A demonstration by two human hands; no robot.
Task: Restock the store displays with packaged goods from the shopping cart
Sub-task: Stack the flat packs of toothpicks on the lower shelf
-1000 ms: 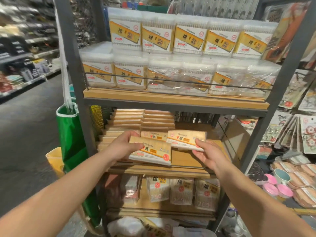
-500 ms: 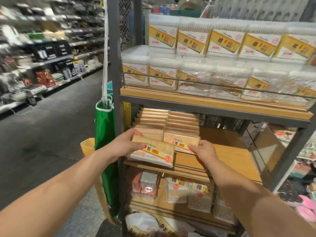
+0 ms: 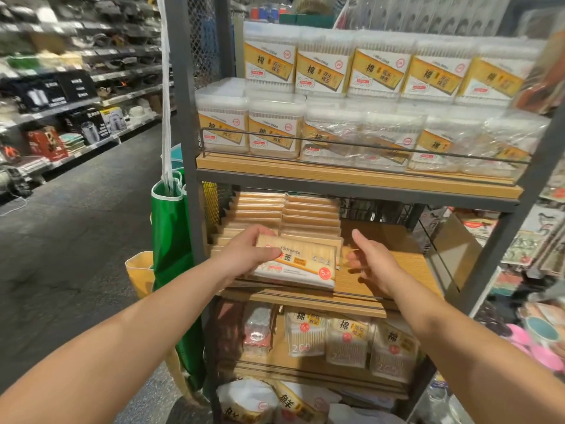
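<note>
- On the middle shelf [image 3: 382,264] of a metal rack, the left hand [image 3: 250,255] grips a toothpick pack [image 3: 301,261] by its left end, thumb on the printed face, fingers curled over the top edge.
- Pack's long axis runs left-right along the shelf front; label faces up toward the camera, slightly tilted, "TOOTHPICK" reading upright.
- It sits at the front of the stack [image 3: 284,215] of similar packs, which steps back toward the rear of the shelf.
- Right hand [image 3: 371,261] is just beside the pack's right end, fingers loose and spread, holding nothing. Looks blurry.
- Top shelf holds cotton swab boxes [image 3: 324,71]; bagged swabs [image 3: 345,341] sit on the shelf below.
- Green bag [image 3: 171,234] hangs off the rack's left post.
</note>
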